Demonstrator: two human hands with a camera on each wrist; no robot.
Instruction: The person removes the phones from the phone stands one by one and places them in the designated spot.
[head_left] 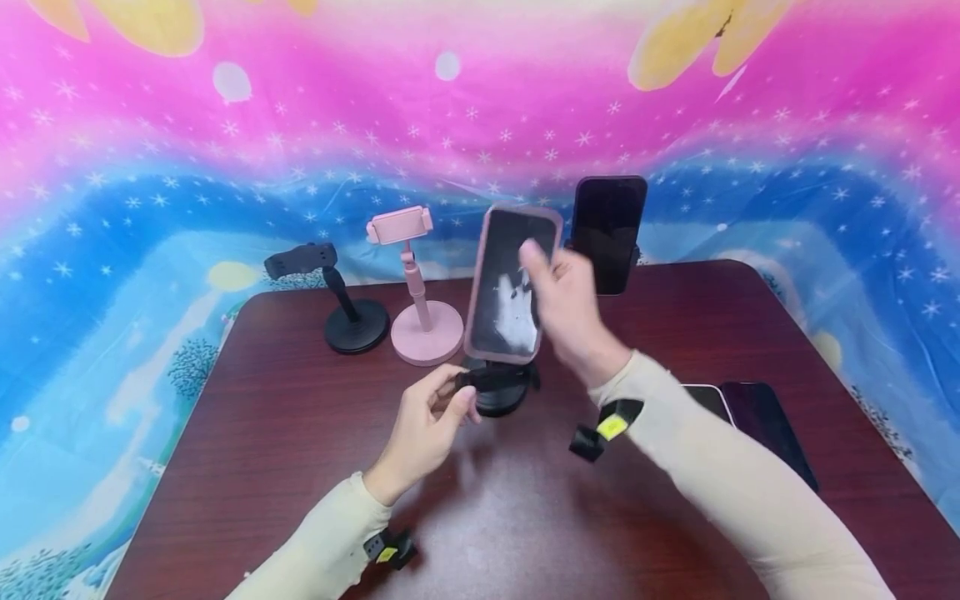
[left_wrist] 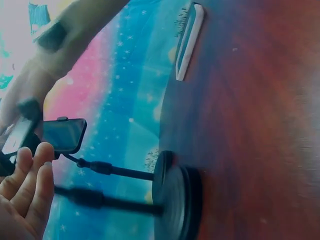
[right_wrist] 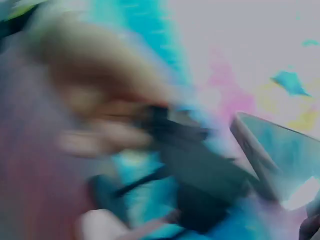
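Note:
A phone in a pink case [head_left: 513, 283] is in my right hand [head_left: 570, 308], tilted just above a black stand. My right thumb lies across its screen. With thumb and fingers my left hand [head_left: 427, 425] grips one end of that stand's black clamp [head_left: 495, 380]. The same clamp [right_wrist: 195, 165] looks blurred in the right wrist view, with the phone [right_wrist: 275, 155] apart from it at the right. Seen from the left wrist, the stand's round base [left_wrist: 182, 205] is on the table below my left fingers [left_wrist: 37, 185].
Left of the phone stand a pink stand [head_left: 427, 329] and another black stand [head_left: 356, 325]. Behind my right hand, a dark phone [head_left: 609, 233] is mounted upright. Two phones lie at the right, one dark [head_left: 772, 425], one white-edged [head_left: 708, 398] and partly under my sleeve. A patterned cloth [head_left: 480, 133] hangs behind.

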